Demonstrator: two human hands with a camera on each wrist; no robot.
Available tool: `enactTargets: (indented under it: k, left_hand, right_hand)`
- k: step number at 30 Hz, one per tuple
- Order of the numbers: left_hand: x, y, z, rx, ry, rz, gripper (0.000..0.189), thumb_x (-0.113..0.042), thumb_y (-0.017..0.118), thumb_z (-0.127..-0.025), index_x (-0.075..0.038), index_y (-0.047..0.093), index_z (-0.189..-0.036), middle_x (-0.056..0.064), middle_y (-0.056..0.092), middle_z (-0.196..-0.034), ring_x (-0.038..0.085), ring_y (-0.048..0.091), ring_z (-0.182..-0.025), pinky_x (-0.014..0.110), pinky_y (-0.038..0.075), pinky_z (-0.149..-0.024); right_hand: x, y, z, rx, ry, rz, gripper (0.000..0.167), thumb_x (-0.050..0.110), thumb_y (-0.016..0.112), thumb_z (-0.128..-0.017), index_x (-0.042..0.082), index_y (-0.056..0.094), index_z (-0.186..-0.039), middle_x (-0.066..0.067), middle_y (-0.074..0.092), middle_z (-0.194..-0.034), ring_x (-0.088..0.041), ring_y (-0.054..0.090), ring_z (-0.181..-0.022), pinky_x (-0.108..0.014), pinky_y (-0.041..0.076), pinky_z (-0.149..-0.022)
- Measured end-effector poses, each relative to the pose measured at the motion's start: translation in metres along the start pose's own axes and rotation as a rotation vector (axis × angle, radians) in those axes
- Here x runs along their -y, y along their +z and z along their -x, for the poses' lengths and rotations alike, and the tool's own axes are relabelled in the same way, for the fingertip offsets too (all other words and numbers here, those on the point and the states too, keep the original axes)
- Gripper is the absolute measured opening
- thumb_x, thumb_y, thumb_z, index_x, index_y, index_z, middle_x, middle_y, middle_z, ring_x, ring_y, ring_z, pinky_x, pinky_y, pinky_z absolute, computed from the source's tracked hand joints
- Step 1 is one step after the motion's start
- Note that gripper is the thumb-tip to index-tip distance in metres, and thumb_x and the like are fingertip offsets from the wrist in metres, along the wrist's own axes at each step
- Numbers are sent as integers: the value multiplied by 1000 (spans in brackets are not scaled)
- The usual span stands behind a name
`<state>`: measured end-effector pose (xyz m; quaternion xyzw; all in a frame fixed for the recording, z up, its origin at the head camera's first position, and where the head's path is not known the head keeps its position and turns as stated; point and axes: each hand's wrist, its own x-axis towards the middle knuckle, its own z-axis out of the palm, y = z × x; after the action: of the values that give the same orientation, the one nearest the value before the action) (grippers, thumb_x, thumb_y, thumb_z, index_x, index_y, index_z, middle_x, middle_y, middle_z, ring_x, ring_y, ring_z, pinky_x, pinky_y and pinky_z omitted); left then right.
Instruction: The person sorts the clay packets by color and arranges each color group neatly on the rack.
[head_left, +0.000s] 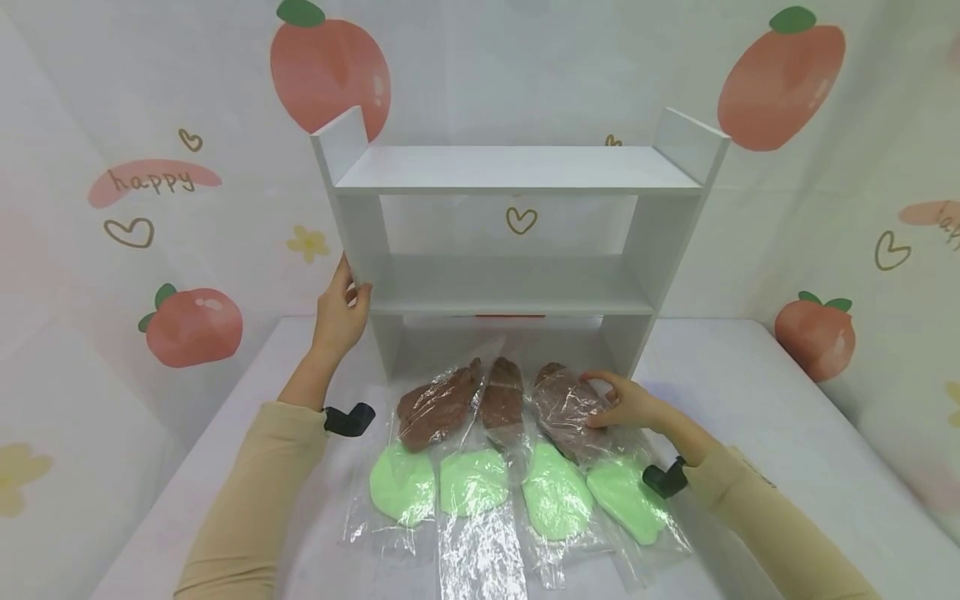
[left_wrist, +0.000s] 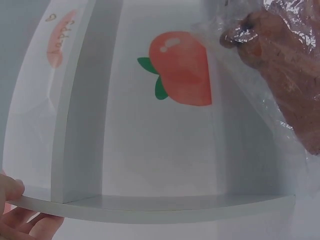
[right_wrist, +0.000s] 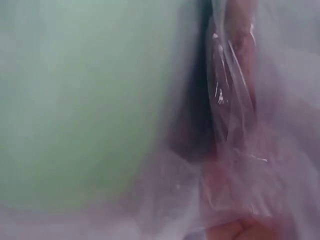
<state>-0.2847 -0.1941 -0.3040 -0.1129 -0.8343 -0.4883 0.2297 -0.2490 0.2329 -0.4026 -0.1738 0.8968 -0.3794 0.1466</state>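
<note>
A white shelf unit stands upright on the table. My left hand grips its left side panel, thumb on the front edge and fingers behind; the left wrist view shows those fingers too. My right hand holds the right edge of a brown lump in a clear plastic bag, thumb and forefinger spread around it. Left of it lie two more bagged brown lumps, a narrow one and a wider one. The right wrist view is blurred, filled by a bagged green slab and plastic.
Several pale green slabs in clear bags lie in a row at the front, among them the left one and the right one. A white cloth with printed fruit hangs behind the white table.
</note>
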Motion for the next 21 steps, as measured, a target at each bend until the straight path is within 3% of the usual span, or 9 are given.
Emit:
enactTargets:
  k: [3, 7, 9, 14, 16, 21]
  left_hand:
    - [0, 0, 0, 2, -3, 13, 60, -3, 41, -97, -15, 18, -151, 19, 35, -148, 43, 42, -129, 51, 45, -101]
    - [0, 0, 0, 3, -5, 18, 60, -3, 41, -97, -15, 19, -150, 18, 34, -149, 42, 40, -131, 51, 45, -102]
    - [0, 0, 0, 2, -7, 17, 60, -3, 41, -97, -16, 19, -150, 17, 34, -149, 40, 40, -132, 50, 44, -103]
    - [-1, 0, 0, 4, -10, 22, 60, -3, 41, -97, -16, 19, -151, 17, 35, -149, 40, 39, -133, 50, 44, -104]
    - [-1, 0, 0, 4, -7, 23, 59, -3, 41, -97, -16, 19, -150, 18, 35, -148, 40, 40, -133, 50, 44, -104]
    - [0, 1, 0, -3, -5, 19, 59, -3, 41, -97, -17, 20, -150, 17, 36, -148, 39, 40, -133, 51, 44, -104]
  right_hand:
    - [0, -3, 2, 10, -11, -32, 77, 22, 75, -79, 5, 33, -141, -30, 37, -139, -38, 52, -108, -40, 54, -79]
    - [0, -6, 6, 50, -28, -121, 66, 20, 70, -84, 5, 36, -139, -31, 42, -135, -42, 55, -109, -45, 55, -86]
    - [0, -7, 8, 61, -23, -159, 61, 20, 68, -85, 5, 40, -137, -32, 41, -135, -46, 51, -115, -44, 55, -87]
    - [3, -9, 13, 57, 7, -190, 55, 24, 66, -87, 6, 45, -135, -29, 27, -148, -54, 22, -134, -54, 50, -91]
    - [5, -10, 15, 64, 6, -203, 55, 25, 65, -88, 6, 45, -136, -30, 25, -148, -54, 17, -136, -58, 49, -92]
    - [9, -12, 19, 74, -28, -211, 56, 24, 65, -88, 5, 44, -137, -31, 25, -148, -54, 18, -136, -52, 52, -91]
